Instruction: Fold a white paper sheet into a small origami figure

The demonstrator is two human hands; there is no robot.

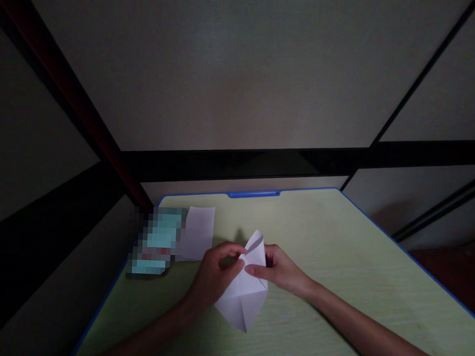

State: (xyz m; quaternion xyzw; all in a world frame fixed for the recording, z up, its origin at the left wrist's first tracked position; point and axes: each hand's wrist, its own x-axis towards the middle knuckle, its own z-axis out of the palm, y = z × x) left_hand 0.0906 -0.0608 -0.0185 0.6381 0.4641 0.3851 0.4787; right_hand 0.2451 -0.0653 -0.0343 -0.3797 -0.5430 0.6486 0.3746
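Observation:
A folded sheet of white paper [243, 299] is held between my two hands above the table, with creases running across it and one narrow point at the top and another at the bottom. My left hand [216, 271] pinches its left edge between thumb and fingers, near the upper flap. On the other side, my right hand [283, 269] grips the paper with the thumb lying on its front; the fingers are partly hidden behind it. The upper flap stands slightly apart, showing a hollow.
A pale wood-look table [318, 223] with a blue edge lies below my hands. At its left are a flat white sheet [199, 231] and a blurred-out teal item [159, 240]. A blue handle-like piece [253, 194] sits on the far edge, before a panelled wall [241, 83].

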